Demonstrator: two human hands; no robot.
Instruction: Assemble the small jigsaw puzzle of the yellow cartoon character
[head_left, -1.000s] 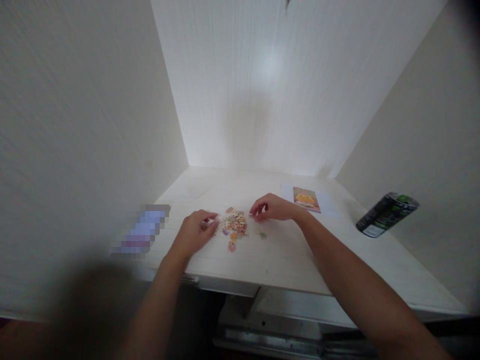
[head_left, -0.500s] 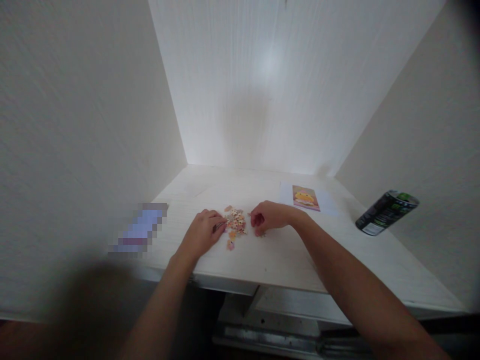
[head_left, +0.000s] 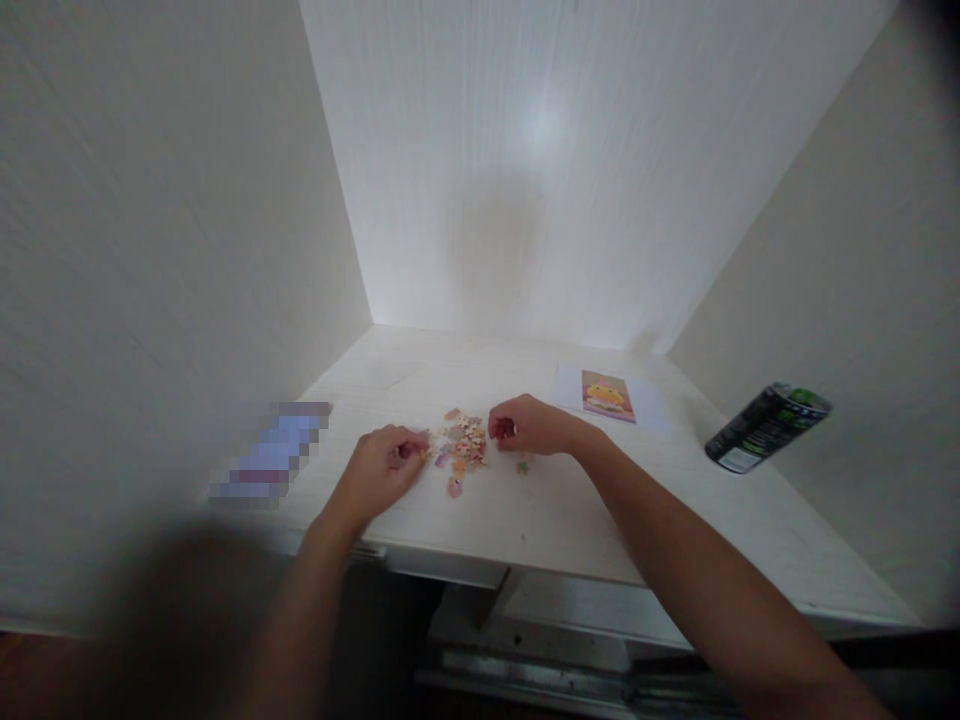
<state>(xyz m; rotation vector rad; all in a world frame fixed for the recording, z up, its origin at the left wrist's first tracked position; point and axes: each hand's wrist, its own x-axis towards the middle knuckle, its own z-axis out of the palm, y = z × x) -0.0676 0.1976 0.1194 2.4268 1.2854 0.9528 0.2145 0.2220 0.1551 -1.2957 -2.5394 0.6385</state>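
Observation:
A small heap of jigsaw puzzle pieces lies on the white tabletop, with several pieces scattered around its near and left sides. My left hand is at the heap's left edge, thumb and fingertips pinched together at a puzzle piece. On the other side, my right hand hovers close to the heap with curled fingers; whatever they hold, if anything, is hidden. One greenish puzzle piece lies apart, just below the right hand. A pinkish puzzle piece sits nearest the front.
A picture card showing a yellow figure rests on white paper at the back right. A dark can stands farther right. At left lies a pixelated, flat object. White panels enclose the tabletop on three sides.
My left hand has drawn back leftward from the heap. My right hand has shifted slightly up and left, uncovering the greenish piece below it.

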